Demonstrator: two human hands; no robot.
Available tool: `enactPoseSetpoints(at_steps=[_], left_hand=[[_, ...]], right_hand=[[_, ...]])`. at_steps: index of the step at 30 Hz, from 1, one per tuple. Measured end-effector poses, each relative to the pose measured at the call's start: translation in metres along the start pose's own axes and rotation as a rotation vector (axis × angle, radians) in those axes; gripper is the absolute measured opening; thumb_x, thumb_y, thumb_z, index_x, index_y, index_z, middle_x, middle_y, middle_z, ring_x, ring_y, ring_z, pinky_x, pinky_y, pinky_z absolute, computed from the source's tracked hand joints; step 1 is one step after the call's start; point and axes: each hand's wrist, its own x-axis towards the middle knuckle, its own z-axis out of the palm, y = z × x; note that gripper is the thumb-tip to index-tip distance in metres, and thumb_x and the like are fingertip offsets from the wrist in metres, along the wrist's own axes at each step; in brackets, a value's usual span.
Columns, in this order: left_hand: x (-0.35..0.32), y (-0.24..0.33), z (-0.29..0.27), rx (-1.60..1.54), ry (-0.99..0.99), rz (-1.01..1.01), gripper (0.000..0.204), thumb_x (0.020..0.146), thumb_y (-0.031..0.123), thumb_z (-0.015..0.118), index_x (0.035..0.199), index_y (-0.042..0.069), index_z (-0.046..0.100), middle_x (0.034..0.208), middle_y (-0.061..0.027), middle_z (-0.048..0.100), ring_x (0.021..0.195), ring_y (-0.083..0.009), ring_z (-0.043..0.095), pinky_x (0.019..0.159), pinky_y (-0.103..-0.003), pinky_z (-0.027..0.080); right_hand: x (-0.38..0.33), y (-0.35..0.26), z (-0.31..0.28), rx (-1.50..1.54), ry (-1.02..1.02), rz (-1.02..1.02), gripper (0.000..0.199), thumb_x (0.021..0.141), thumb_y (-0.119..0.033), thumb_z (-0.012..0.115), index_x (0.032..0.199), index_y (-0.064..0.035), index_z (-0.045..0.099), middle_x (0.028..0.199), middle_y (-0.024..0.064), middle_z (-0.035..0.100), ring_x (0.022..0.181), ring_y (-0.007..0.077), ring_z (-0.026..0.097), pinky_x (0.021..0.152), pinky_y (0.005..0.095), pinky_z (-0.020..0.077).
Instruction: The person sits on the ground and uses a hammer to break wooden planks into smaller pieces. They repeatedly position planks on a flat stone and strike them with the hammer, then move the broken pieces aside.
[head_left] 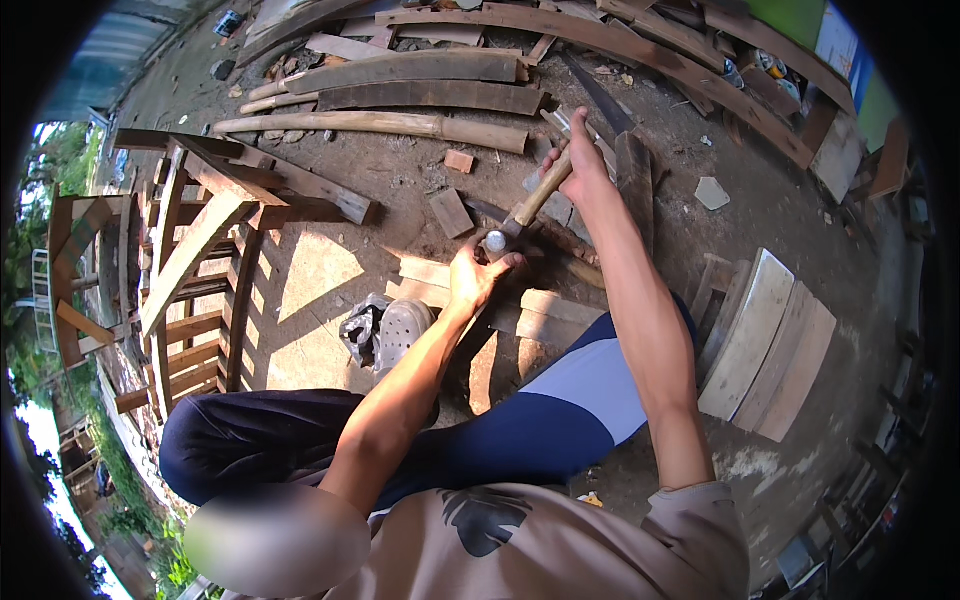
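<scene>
My right hand [580,170] is wrapped round the wooden handle of a hammer [541,194], its thumb lying along the handle's far end. The hammer's rounded metal head points down toward me at the middle of the view. Just below that head is my left hand [474,281], fingers curled and thumb reaching right, close against it. What the left fingers grip is hidden. Under and beside the hands lie short wooden boards [556,308] and a dark strip of wood. A grey clog [402,335] on my foot shows left of my left forearm.
A slatted wooden frame [205,225] stands at the left. Long planks [430,97] and a bamboo pole [375,124] lie at the back. A handsaw [597,95] lies beyond my right hand. Several pale boards [768,340] are stacked at the right. A black plastic bag [362,328] sits beside the clog.
</scene>
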Motion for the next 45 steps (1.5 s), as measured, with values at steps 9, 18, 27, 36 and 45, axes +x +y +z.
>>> enactPoseSetpoints(at_steps=[9, 18, 27, 36, 45], left_hand=[[0.006, -0.021, 0.02, -0.158, 0.11, -0.034, 0.068, 0.076, 0.014, 0.081, 0.132, -0.005, 0.048, 0.104, -0.0185, 0.068, 0.077, -0.018, 0.068, 0.066, -0.028, 0.056], [0.004, -0.02, -0.015, 0.143, -0.097, 0.016, 0.063, 0.082, 0.035, 0.071, 0.133, 0.002, 0.056, 0.113, -0.0283, 0.064, 0.101, -0.0387, 0.064, 0.093, -0.04, 0.05], [-0.017, -0.003, -0.012, 0.467, 0.091, 0.072, 0.056, 0.084, 0.045, 0.07, 0.118, 0.001, 0.061, 0.102, -0.0233, 0.063, 0.098, -0.0379, 0.062, 0.086, -0.044, 0.05], [-0.042, 0.003, 0.008, 0.693, 0.296, 0.494, 0.074, 0.074, 0.052, 0.078, 0.116, -0.004, 0.052, 0.108, -0.0223, 0.058, 0.1, -0.0381, 0.056, 0.086, -0.047, 0.048], [0.002, -0.016, 0.017, 0.594, 0.161, 0.396, 0.069, 0.066, 0.039, 0.085, 0.112, -0.001, 0.053, 0.103, -0.0187, 0.059, 0.098, -0.0387, 0.056, 0.082, -0.047, 0.047]], right_hand=[[0.013, -0.008, -0.004, -0.02, -0.002, 0.074, 0.078, 0.08, -0.078, 0.053, 0.123, -0.0142, 0.045, 0.077, 0.0037, 0.046, 0.064, 0.0201, 0.05, 0.07, 0.0473, 0.0478], [0.004, -0.007, -0.003, -0.014, -0.045, 0.045, 0.073, 0.079, -0.078, 0.055, 0.112, -0.0123, 0.049, 0.077, 0.0039, 0.047, 0.065, 0.0207, 0.052, 0.069, 0.0486, 0.0482], [-0.012, -0.007, -0.002, -0.025, -0.077, 0.012, 0.066, 0.079, -0.076, 0.057, 0.089, -0.012, 0.042, 0.072, 0.0039, 0.047, 0.062, 0.022, 0.053, 0.066, 0.0468, 0.0494], [-0.019, -0.001, -0.005, -0.042, -0.058, -0.033, 0.065, 0.082, -0.073, 0.057, 0.094, -0.0102, 0.045, 0.073, 0.0043, 0.047, 0.062, 0.0209, 0.053, 0.062, 0.044, 0.0502], [-0.04, 0.012, 0.015, -0.141, -0.087, -0.047, 0.064, 0.082, -0.073, 0.058, 0.084, -0.0107, 0.045, 0.063, 0.0018, 0.046, 0.055, 0.019, 0.05, 0.055, 0.0397, 0.0487]])
